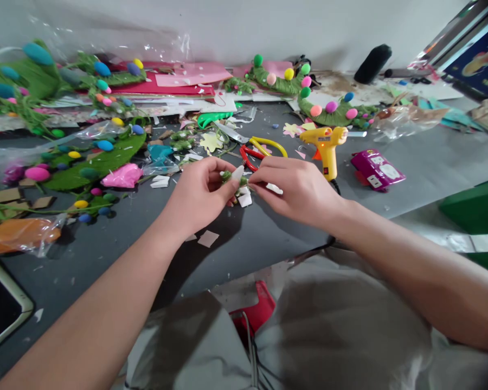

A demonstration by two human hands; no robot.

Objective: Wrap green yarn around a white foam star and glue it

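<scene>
My left hand (197,195) is closed on a small fuzzy green craft piece (226,176), with a white petal-like bit (238,173) standing up by the thumb. Fingertips of my right hand (299,187) pinch the right side of the same green piece. Another white scrap (274,188) shows against the right hand's curled fingers. White squares of paper (245,199) are just below the fingertips. Right behind my hands lies a tool with red and yellow loop handles (268,145). Fingers partly hide the held piece.
A yellow hot glue gun (327,149) stands to the right, beside a purple packet (378,169). Green leaf shapes with coloured balls (114,157) cover the left; more lie along the wall. An orange bag (22,234) and a tablet (4,303) are at the left edge.
</scene>
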